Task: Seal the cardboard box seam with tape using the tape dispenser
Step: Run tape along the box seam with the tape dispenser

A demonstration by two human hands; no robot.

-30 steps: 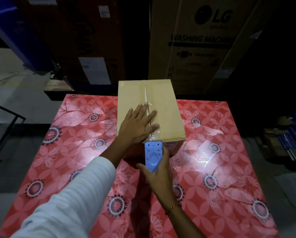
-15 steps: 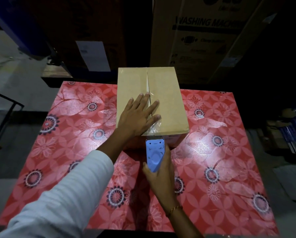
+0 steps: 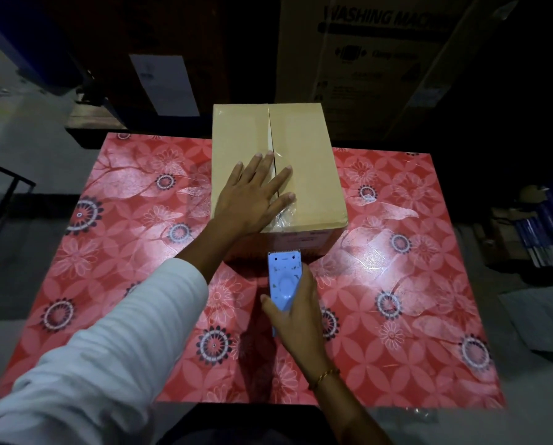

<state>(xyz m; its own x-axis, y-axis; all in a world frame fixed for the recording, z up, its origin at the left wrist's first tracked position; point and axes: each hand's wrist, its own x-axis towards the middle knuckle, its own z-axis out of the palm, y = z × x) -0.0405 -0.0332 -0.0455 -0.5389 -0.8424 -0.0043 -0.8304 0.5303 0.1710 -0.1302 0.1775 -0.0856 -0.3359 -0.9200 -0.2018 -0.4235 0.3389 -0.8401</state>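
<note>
Brown cardboard box (image 3: 304, 175) is sitting on the tabletop (image 3: 397, 284). My left hand (image 3: 252, 197) is pressing flat, fingers spread; my right hand (image 3: 296, 313) is gripping the tape dispenser (image 3: 283, 277). I am worrying the tape (image 3: 283, 216) is crumpling and missing the seam (image 3: 270, 130).

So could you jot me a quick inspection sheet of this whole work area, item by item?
Surface: table under a red floral cover.
Job's things: cardboard box, centre seam untaped at the far end; clear tape crumpled at the near edge; blue tape dispenser just below the near side.
Clutter: nothing seen.
Grips: left hand flat on the box top; right hand holding the dispenser.
Cables: nothing seen.
Surroundings: washing machine carton behind; dim floor.
</note>
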